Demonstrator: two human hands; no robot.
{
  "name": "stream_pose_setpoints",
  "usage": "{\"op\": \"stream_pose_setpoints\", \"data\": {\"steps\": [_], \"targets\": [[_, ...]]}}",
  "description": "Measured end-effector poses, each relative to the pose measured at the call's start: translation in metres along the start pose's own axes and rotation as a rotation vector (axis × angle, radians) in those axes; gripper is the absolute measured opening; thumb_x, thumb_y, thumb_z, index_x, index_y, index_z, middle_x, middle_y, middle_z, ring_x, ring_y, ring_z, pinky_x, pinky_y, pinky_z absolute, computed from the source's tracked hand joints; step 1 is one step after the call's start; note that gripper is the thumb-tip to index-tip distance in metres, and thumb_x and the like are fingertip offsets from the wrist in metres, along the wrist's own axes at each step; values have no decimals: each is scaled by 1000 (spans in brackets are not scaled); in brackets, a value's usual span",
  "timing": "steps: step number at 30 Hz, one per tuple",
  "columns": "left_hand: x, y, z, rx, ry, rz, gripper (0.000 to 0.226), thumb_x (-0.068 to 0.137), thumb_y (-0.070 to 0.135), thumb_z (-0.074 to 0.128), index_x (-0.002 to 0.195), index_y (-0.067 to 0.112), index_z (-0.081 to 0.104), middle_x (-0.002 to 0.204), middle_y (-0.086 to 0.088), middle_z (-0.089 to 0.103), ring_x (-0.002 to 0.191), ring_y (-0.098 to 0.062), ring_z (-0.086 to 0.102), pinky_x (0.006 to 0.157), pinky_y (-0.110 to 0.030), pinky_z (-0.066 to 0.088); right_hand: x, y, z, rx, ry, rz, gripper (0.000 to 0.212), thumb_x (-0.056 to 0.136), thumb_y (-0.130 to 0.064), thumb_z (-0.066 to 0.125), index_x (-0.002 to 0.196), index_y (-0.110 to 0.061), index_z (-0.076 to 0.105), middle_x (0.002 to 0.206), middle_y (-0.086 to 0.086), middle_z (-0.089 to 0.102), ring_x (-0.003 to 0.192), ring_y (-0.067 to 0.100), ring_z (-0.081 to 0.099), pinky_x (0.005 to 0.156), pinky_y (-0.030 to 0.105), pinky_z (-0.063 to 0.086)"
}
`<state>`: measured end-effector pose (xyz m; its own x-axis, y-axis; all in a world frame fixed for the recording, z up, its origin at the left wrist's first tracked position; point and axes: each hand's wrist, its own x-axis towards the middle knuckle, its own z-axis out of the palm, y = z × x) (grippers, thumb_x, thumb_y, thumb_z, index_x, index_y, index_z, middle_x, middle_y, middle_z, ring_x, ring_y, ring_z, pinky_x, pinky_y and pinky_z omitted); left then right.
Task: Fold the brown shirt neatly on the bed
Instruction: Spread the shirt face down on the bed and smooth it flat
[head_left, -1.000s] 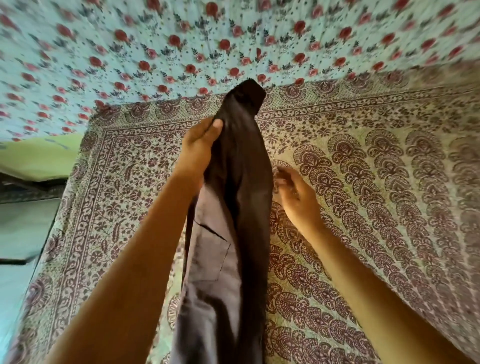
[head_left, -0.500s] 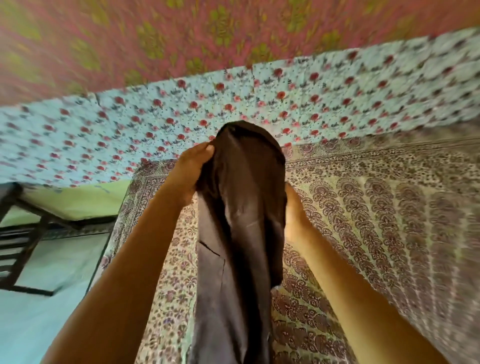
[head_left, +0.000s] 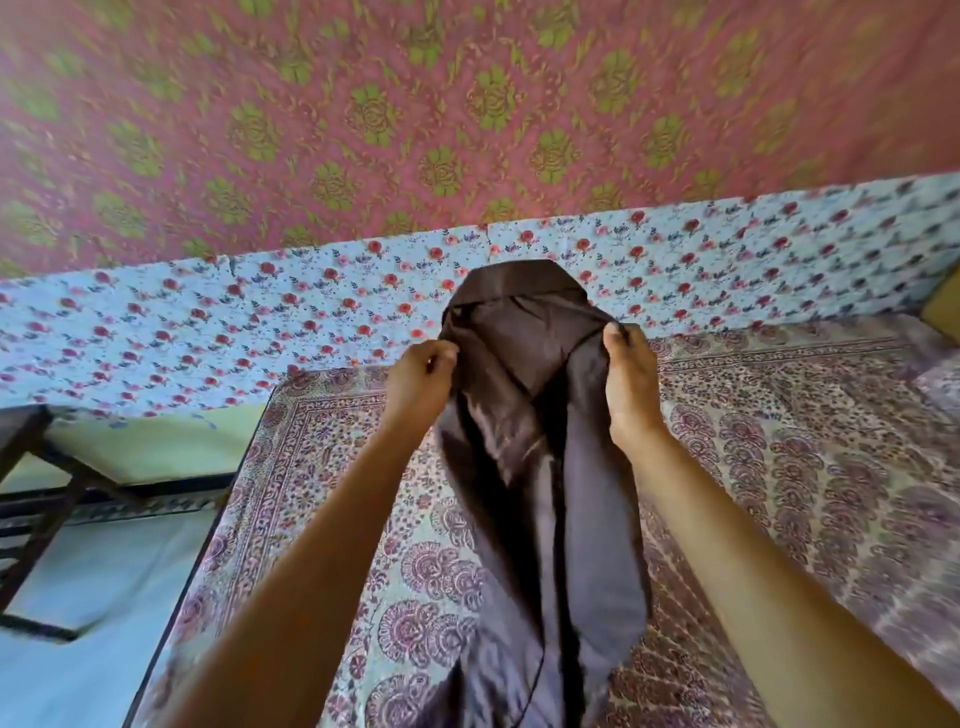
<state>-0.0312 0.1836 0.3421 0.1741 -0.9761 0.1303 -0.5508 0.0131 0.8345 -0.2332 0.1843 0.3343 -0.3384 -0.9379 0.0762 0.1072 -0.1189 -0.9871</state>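
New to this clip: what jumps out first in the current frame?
The brown shirt dominates the centre, held up by its top end, with the left hand gripping one edge and the right hand the other while the rest hangs down toward the camera. Under it lies the maroon paisley bedsheet, and behind it a blue floral cloth runs below a pink cloth with green flowers.

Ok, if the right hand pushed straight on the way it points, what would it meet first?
Likely the blue floral cloth behind the bed, past the shirt edge the right hand grips; depth is unclear.
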Motion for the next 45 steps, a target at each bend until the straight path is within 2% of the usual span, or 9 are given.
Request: {"op": "stream_pose_setpoints", "data": {"steps": [3,8,14,19,25,31,37,41,45], "targets": [[-10,13,17,153,-129,-9,79,74,78,46,112,11,61,114,-15,62,109,-32,57,91,-47,47,-10,-25,-2,94,-31,86,44,96,-33,45,134,-11,44,138,6,44,128,21,42,109,37,33],[-22,27,32,309,-39,-48,95,70,67,62,139,7,35,143,-17,33,133,-34,33,108,-49,32,-21,-43,-15,206,-23,140,48,93,-29,50,137,-12,42,142,6,44,130,21,41,112,41,30],[-36,42,34,165,-75,-12,17,81,25,65,74,9,64,83,-13,61,83,-28,59,75,-35,51,-35,-73,-30,186,-19,118,45,94,-28,49,136,-13,44,134,0,48,124,18,45,110,38,32],[-41,62,3,-101,41,-120,17,90,14,50,95,6,64,83,-12,60,71,-26,53,61,-29,41,-35,-90,-69,-218,155,-51,15,93,-32,45,91,-21,54,103,6,50,97,19,48,83,33,37],[-54,100,-38,-91,58,8,23,93,8,44,106,6,63,95,-13,62,82,-26,55,67,-33,46,-49,-123,-113,-776,301,-296,16,91,-18,54,103,-8,53,97,14,61,86,33,56,68,41,47],[-102,165,-79,245,209,201,22,95,19,48,104,6,64,92,-16,62,86,-31,59,66,-34,43,-83,-185,-151,-689,473,-475,22,88,-24,59,94,-3,60,94,16,65,89,35,58,69,43,47],[-180,229,-94,95,360,349,20,95,7,39,103,3,58,94,-23,61,86,-34,59,66,-35,43,-126,-248,-209,-568,449,-471,43,88,-44,55,87,-2,52,89,19,61,79,33,57,55,32,33],[-244,265,-123,-183,77,497,10,90,17,59,81,19,57,63,3,56,56,0,53,51,-17,41,-145,-291,-249,-525,523,-547,45,84,-50,59,71,-8,48,74,15,55,66,29,51,52,31,32],[-274,284,-156,164,-127,469,20,80,18,71,75,5,58,62,0,51,56,-2,47,54,-18,35,-163,-320,-272,-527,606,-632,52,86,-53,53,80,-2,57,88,22,64,80,36,56,66,38,37]]}}
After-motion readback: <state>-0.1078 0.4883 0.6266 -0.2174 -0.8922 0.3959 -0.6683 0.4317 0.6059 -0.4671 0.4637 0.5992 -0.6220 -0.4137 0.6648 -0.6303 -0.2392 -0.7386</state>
